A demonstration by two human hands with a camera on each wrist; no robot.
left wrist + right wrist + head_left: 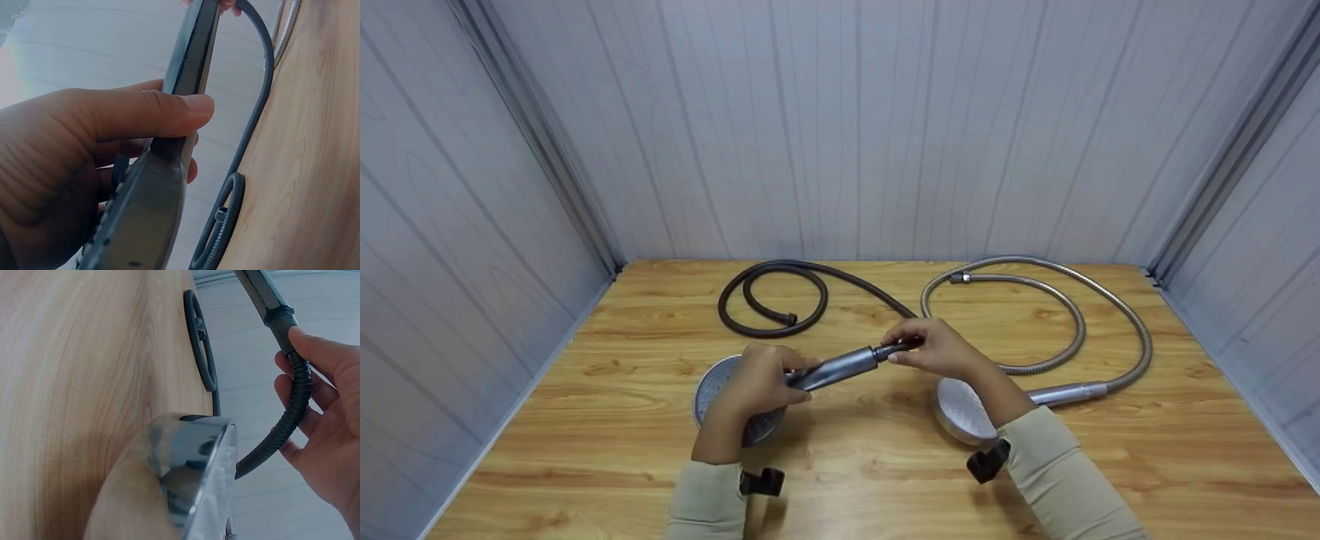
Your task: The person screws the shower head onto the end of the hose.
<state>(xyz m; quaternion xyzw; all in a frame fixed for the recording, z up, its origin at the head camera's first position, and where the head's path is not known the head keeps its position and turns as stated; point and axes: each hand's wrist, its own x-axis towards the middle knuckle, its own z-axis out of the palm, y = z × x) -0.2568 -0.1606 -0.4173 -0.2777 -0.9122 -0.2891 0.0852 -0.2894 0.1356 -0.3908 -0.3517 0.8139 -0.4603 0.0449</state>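
Observation:
A dark grey handheld shower head (840, 369) is held above the table, tilted with its handle rising to the right. My left hand (757, 379) grips it near the neck, the thumb lying across the handle in the left wrist view. Its round spray face (714, 386) is partly hidden by that hand. At the handle's far end, my right hand (934, 349) pinches the connector (284, 331) of a dark ribbed hose (301, 385) between thumb and fingers. The connector meets the handle end; how tightly they are joined I cannot tell.
A chrome shower head (964, 412) lies on the wooden table (870, 472) beneath my right forearm, its handle (1069, 394) joined to a looped silver hose (1145, 345). The dark hose's free end (787, 319) lies coiled at back left. Pale panel walls (855, 135) enclose the table.

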